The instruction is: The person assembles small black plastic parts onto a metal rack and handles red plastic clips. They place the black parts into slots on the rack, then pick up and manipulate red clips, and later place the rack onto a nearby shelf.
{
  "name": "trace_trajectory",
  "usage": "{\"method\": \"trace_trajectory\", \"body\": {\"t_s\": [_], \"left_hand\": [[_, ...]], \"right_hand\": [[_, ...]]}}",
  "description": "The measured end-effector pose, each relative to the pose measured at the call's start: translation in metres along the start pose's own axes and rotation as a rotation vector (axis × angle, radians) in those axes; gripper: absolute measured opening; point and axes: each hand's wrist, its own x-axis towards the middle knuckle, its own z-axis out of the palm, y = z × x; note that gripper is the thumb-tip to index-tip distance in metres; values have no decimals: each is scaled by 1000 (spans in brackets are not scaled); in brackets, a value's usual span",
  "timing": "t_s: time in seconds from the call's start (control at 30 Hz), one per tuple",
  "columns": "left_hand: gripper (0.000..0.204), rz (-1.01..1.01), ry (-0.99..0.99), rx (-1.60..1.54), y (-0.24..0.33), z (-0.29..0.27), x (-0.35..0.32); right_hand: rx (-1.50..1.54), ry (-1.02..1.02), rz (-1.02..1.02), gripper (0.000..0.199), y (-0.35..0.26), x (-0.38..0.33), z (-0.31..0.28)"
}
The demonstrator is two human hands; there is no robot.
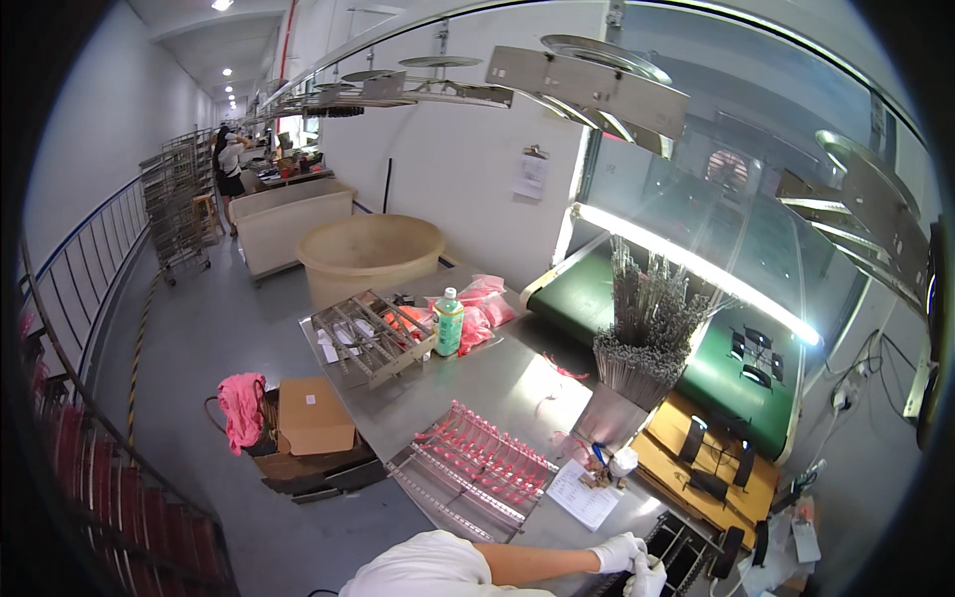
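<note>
Both my hands wear white gloves and are close together at the lower right. My left hand (616,552) reaches in from the left, its fingers closed. Just below it is my right hand (647,577), also closed, the fingertips meeting near the left hand. Whatever they pinch is too small and hidden to make out. Beside them is a dark rack with thin metal bars (680,553). A black curved piece (729,553) stands at its right end. A white printed sheet (584,495) lies on the metal table (393,428) above my left hand.
A metal rack of pink parts (487,453) lies left of the sheet. Behind stand a bundle of thin metal rods (647,338), a green bottle (449,323) and pink bags (484,300). Black pieces lie on a yellow board (667,433) beside a green conveyor (721,383). A person (229,164) stands far off.
</note>
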Motion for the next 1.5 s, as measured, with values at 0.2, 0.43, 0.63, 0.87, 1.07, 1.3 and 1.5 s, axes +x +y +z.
{"method": "trace_trajectory", "body": {"t_s": [0.2,0.43,0.63,0.87,1.07,1.3,1.5], "left_hand": [[15,71,4,-98,-48,-8,33],[32,419,-66,755,-7,-10,4],[39,500,51,820,72,-9,-57],[40,585,-649,1028,111,35,-138],[48,417,-695,1153,62,58,-127],[39,562,-499,1440,203,77,-151],[37,982,-357,1809,289,55,-119]], "right_hand": [[-51,-5,-6,18,-4,5,11],[-27,6,-3,20,3,5,-4],[7,-20,-15,49,11,16,-13],[-685,348,-306,42,-40,-69,-59],[-604,116,76,45,2,-96,-106],[-37,48,32,21,-33,-105,-86],[333,-179,-75,55,-137,-126,-94]]}}
